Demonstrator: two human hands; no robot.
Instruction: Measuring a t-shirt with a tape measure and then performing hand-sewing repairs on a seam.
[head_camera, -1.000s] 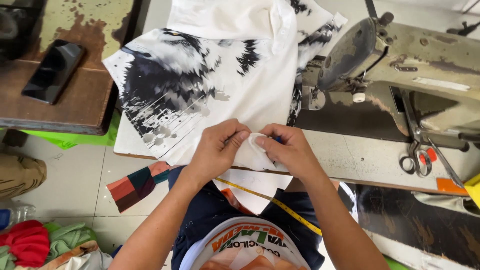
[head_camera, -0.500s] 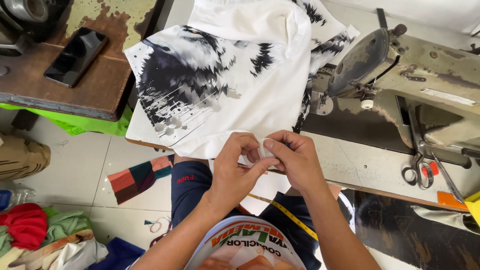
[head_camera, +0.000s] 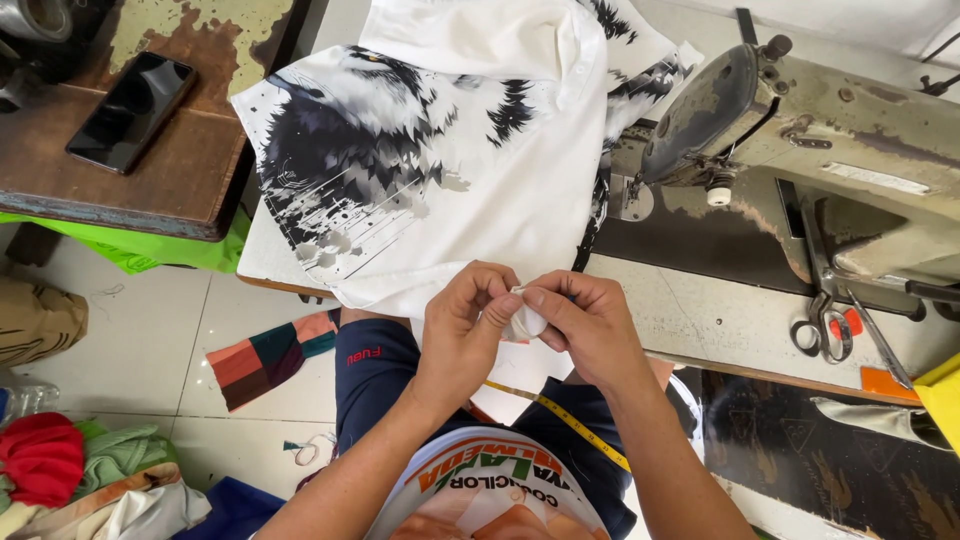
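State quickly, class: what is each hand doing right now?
Left hand: closed, pinching the small fold of white fabric.
Right hand: closed, pinching the same fold from the other side.

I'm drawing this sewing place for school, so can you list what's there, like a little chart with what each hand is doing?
Left hand: pinches a small fold of white cloth
Right hand: pinches the same fold, fingertips meeting the left ones
Garment: white shirt with a black print, spread on the sewing table
Machine: worn sewing machine, at the right
Scissors: lying on the table by the machine
Phone: dark, on a brown side table
Tape measure: yellow, across the lap
Floor: fabric scraps
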